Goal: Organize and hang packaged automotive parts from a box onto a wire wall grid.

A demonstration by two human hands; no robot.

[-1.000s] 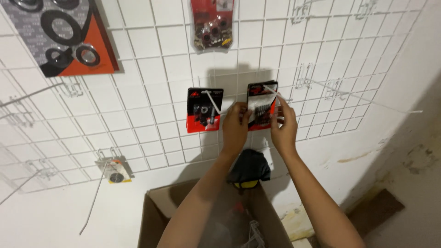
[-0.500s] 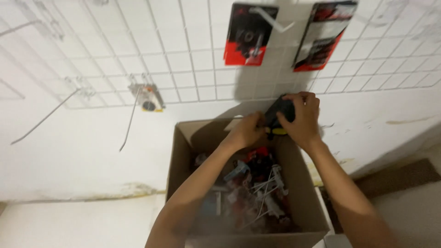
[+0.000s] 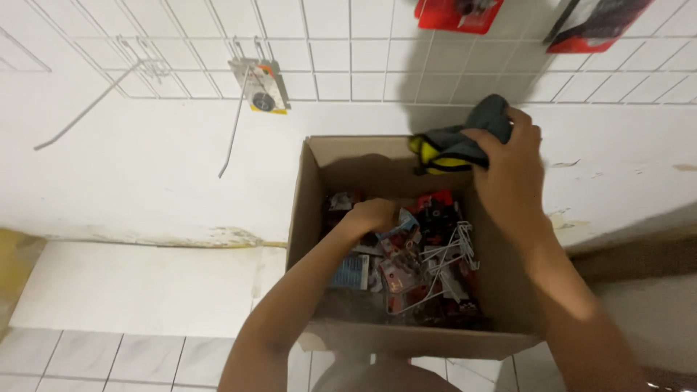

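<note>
An open cardboard box (image 3: 308, 189) stands against the white wall, full of small packaged items (image 3: 396, 268) and white wire hooks (image 3: 450, 254). My left hand (image 3: 372, 215) reaches down into the box, fingers curled over the packages at its back left. My right hand (image 3: 508, 156) is above the box's back right corner, closed on a bundled grey and yellow cloth (image 3: 454, 145).
A white wire grid panel (image 3: 348, 51) covers the wall above. Two red and black carded packs (image 3: 457, 13) (image 3: 595, 25) hang at its top right, a small pack (image 3: 260, 87) hangs at left, with bare wire hooks (image 3: 87, 109) nearby. White tiled floor (image 3: 109, 356) lies below.
My view has dropped from the grid panel to the box. My hands left the hanging packs; the left went down into the box while the right kept the cloth at the box's rim.
</note>
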